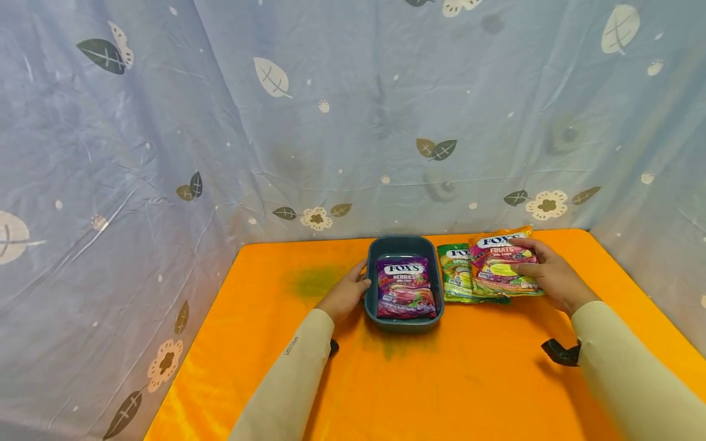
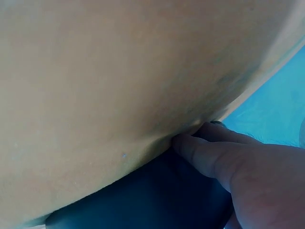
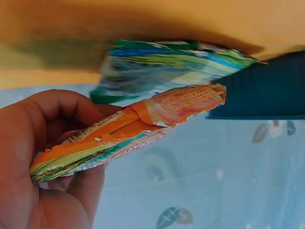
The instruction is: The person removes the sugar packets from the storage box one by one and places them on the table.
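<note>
One fruits pack (image 1: 501, 271) is pinched in the right hand (image 1: 556, 278), just above the green pack (image 1: 456, 274); left of that grip, the tray (image 1: 405, 326) bears the berries pack (image 1: 405, 288), rim held by the left hand (image 1: 343, 298). Apparent step: lifting; next move likely calls for leftward clearance.

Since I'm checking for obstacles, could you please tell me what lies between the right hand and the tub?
The head view shows the green candy bag there, beside the tub, partly hidden by the orange-edged candy bag that the right hand holds.
</note>
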`<state>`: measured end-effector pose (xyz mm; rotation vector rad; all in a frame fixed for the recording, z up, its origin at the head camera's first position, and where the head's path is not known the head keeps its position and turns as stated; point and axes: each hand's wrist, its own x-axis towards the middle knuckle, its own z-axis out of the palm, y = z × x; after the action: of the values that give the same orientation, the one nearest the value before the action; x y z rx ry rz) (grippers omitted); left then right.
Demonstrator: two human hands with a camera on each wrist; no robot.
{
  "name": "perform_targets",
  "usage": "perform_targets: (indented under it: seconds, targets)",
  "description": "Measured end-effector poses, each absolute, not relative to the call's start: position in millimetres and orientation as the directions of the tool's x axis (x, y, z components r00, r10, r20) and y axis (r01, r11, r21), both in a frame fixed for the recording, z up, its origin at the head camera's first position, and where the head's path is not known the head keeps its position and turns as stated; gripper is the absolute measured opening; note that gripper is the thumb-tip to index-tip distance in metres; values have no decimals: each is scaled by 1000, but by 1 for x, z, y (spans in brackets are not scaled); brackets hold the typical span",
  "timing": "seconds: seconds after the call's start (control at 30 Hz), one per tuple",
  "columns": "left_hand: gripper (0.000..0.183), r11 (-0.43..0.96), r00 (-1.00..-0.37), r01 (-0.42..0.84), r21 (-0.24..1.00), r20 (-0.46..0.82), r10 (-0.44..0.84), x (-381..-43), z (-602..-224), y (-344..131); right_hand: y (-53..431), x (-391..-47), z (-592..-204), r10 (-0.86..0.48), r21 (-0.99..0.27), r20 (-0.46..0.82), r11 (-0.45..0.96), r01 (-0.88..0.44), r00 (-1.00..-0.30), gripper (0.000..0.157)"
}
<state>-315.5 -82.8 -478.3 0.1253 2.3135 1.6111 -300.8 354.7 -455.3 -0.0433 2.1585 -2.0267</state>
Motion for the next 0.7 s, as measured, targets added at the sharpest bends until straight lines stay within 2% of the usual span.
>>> perform_targets:
  seconds: [0.37,0.7]
  targets:
    - [56,390,-946,-121,913,-225,234,-316,-478,-83,391,-298,-459,-131,-989,-144,59,137,-981,67]
    - [56,416,-949,-96,904,-209,237,-318,-480,-83,416,-300,-468,-197,-992,-126,40,120,-972,62]
